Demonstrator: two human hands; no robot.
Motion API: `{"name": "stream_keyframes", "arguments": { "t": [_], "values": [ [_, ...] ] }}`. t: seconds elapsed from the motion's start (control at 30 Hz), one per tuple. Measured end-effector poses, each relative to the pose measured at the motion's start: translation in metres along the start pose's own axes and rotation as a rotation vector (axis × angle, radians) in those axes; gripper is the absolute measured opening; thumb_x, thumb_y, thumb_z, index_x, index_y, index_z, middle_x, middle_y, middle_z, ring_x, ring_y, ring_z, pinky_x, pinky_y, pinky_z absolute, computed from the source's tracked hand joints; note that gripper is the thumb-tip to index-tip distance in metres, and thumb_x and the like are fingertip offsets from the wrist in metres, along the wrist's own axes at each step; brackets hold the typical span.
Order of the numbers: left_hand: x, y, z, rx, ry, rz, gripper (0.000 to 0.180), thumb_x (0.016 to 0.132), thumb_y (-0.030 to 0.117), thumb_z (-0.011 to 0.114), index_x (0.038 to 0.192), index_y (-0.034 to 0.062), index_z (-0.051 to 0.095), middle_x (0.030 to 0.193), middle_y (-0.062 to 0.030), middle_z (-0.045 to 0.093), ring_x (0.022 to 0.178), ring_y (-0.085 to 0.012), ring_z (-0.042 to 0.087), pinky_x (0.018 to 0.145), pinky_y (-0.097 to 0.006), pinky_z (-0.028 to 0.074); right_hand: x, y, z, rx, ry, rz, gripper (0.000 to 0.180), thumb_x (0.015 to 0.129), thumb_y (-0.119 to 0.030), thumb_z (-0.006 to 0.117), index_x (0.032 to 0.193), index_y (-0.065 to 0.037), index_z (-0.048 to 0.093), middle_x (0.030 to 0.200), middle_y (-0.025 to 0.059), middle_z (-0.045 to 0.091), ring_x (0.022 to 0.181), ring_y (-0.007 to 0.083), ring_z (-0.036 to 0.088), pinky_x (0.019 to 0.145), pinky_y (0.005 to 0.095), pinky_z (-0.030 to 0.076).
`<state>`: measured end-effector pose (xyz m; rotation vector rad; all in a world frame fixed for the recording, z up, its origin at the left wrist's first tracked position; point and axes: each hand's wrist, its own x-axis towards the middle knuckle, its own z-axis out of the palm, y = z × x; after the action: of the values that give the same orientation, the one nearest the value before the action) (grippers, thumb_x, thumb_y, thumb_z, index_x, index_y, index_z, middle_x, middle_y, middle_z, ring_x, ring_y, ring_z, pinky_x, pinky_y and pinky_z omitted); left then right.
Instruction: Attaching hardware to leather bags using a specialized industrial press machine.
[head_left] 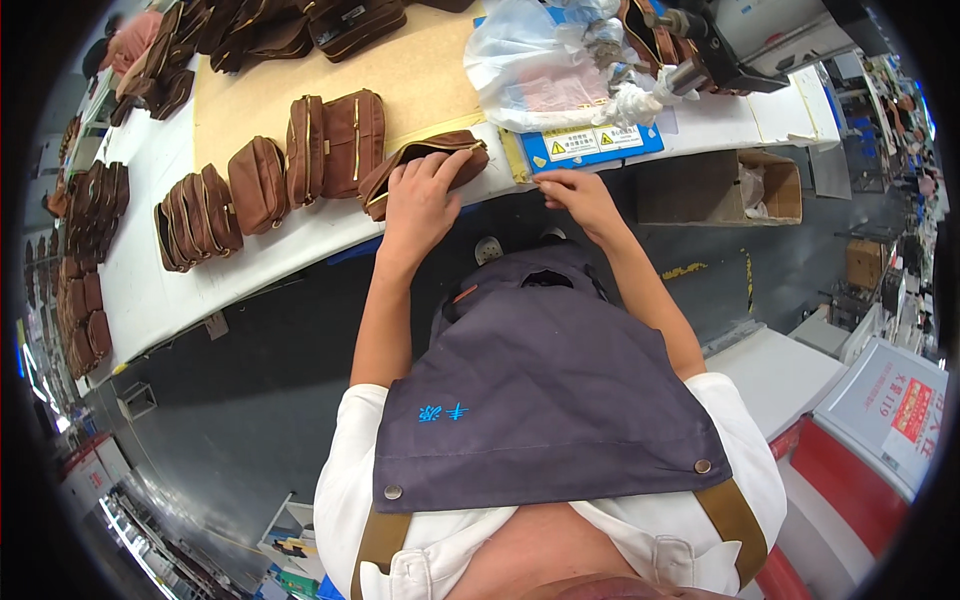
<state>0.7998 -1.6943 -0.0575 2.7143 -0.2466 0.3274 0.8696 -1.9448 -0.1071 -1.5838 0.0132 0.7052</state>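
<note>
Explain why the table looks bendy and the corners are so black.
In the head view, the wide fisheye lens makes the table look curved; the head view's black corners lie outside its round picture; also in the head view, the brown bag under the left hand looks fairly clear, while the right rim looks squeezed and soft.

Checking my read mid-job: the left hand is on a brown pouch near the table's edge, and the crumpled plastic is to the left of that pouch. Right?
Not quite: the head view shows the crumpled plastic to the right of that pouch. The left hand is on a brown pouch near the table's edge.
</note>
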Motion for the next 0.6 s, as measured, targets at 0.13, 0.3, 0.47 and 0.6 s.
{"name": "stream_keyframes", "arguments": {
  "t": [0.13,0.3,0.47,0.6],
  "values": [
    [0.011,0.025,0.019,0.029,0.177,-0.128,0.033,0.072,0.025,0.076,0.097,0.0114,0.06,0.088,-0.0063,0.06,0.086,-0.0264,0.057,0.077,-0.042,0.041,0.024,-0.021,0.023,-0.124,0.006,-0.136,0.022,0.088,-0.013,0.065,0.105,-0.001,0.069,0.086,0.0044,0.068,0.071,0.0085,0.062,0.065,0.0226,0.052],
    [0.019,0.031,0.037,-0.041,0.259,-0.223,0.022,0.076,0.022,0.073,0.077,0.0081,0.056,0.076,-0.007,0.061,0.074,-0.0277,0.058,0.066,-0.041,0.043,0.055,-0.024,0.039,-0.266,0.079,-0.299,0.019,0.084,-0.018,0.069,0.095,-0.004,0.072,0.075,0.0042,0.069,0.064,0.0087,0.063,0.06,0.0233,0.05],
    [0.013,0.03,0.038,-0.024,0.18,-0.179,0.015,0.075,0.009,0.064,0.087,0.0099,0.055,0.077,-0.0075,0.062,0.074,-0.0267,0.059,0.063,-0.04,0.042,0.068,-0.018,0.044,-0.316,0.102,-0.362,0.019,0.082,-0.02,0.069,0.093,-0.005,0.073,0.074,0.0063,0.069,0.068,0.0119,0.065,0.064,0.026,0.051],
    [0.009,0.035,0.038,-0.078,0.127,-0.205,0.026,0.075,0.01,0.064,0.099,0.0108,0.055,0.079,-0.0084,0.063,0.076,-0.0277,0.06,0.065,-0.043,0.046,0.071,-0.02,0.045,-0.406,0.08,-0.395,0.018,0.079,-0.02,0.068,0.091,-0.006,0.073,0.079,0.0087,0.071,0.072,0.0168,0.067,0.069,0.0292,0.052]
  ]
}}
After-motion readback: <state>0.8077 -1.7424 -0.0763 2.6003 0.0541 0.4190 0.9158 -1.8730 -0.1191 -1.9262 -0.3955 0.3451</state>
